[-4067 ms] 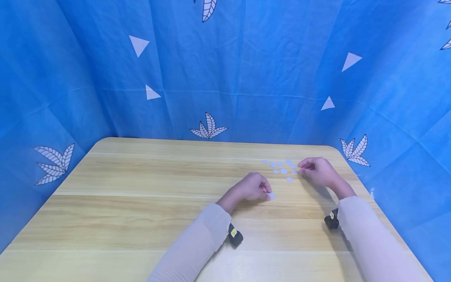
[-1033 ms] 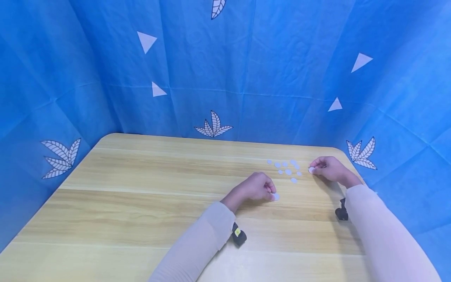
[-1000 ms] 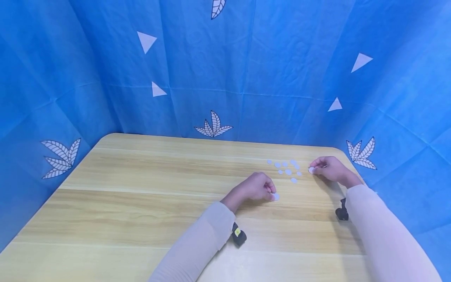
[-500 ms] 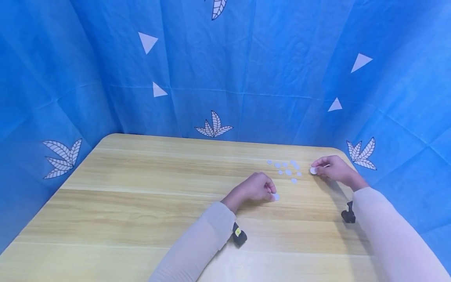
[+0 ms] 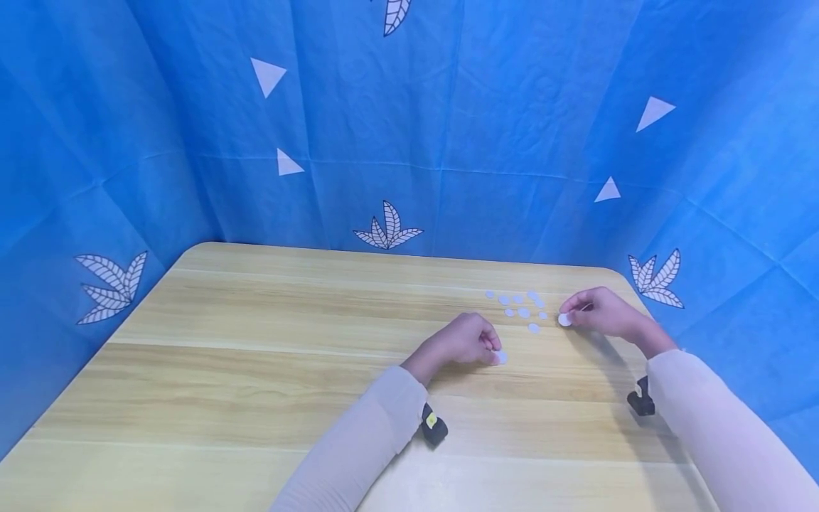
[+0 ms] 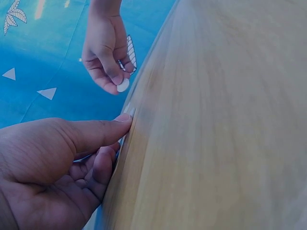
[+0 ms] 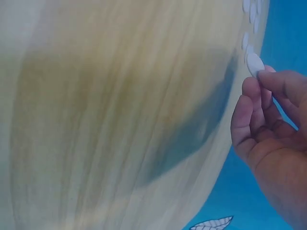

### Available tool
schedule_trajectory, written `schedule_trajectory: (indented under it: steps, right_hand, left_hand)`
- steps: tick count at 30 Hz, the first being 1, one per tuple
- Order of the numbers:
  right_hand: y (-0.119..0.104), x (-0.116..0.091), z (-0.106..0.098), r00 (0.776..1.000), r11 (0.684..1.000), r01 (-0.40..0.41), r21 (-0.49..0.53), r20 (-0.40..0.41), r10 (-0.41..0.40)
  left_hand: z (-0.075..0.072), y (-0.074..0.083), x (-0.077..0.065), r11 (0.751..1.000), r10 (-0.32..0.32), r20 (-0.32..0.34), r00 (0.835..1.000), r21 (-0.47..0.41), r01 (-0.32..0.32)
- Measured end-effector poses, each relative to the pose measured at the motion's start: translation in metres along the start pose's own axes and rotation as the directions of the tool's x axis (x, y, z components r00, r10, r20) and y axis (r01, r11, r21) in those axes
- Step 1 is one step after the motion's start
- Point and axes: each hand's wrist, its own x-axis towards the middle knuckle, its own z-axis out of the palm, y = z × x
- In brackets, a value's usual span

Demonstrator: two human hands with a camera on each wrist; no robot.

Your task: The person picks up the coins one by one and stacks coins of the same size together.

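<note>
My left hand [image 5: 462, 340] hangs low over the middle-right of the table and pinches a small white round disc [image 5: 502, 358] by its edge. In the left wrist view, that disc [image 6: 132, 112] shows edge-on at the thumb tip, close to the tabletop. Farther right, my right hand [image 5: 600, 313] holds a second white disc [image 5: 564, 320] between thumb and fingers. The right wrist view has this disc [image 7: 254, 63] tilted and raised, its flat face visible. Several loose white discs [image 5: 524, 313] of differing sizes lie flat just left of the right hand.
The wood-grain table [image 5: 256, 370] has rounded far corners. A blue curtain [image 5: 358, 128] with white triangles and leaf prints stands behind it and along both sides. Each wrist wears a black camera mount [image 5: 434, 428].
My right hand has drawn right, away from the loose discs, with a disc in its fingers, then slightly nearer to me in the last half second. The left hand stays with its disc.
</note>
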Motion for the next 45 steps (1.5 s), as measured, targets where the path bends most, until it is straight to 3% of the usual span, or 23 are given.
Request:
schedule_trajectory:
  steps: [19, 34, 40, 45]
  right_hand:
    - [-0.024, -0.005, 0.024, 0.994, 0.996, 0.086, 0.012, 0.067, -0.087]
    - [-0.042, -0.011, 0.038, 0.980, 0.987, 0.130, 0.094, 0.143, -0.142]
    - [-0.050, -0.013, 0.049, 0.974, 0.980, 0.163, 0.115, 0.139, -0.178]
    - [-0.056, -0.015, 0.056, 0.978, 0.972, 0.136, 0.192, 0.131, -0.162]
  left_hand:
    - [-0.001, 0.000, -0.002, 1.000, 0.008, -0.002, 1.000, 0.009, -0.008]
    - [-0.003, 0.003, -0.001, 1.000, 0.020, 0.000, 1.000, 0.018, -0.020]
    - [-0.004, 0.003, -0.001, 1.000, 0.021, -0.004, 1.000, 0.021, -0.021]
    - [-0.003, 0.003, -0.001, 1.000, 0.019, 0.002, 1.000, 0.018, -0.019]
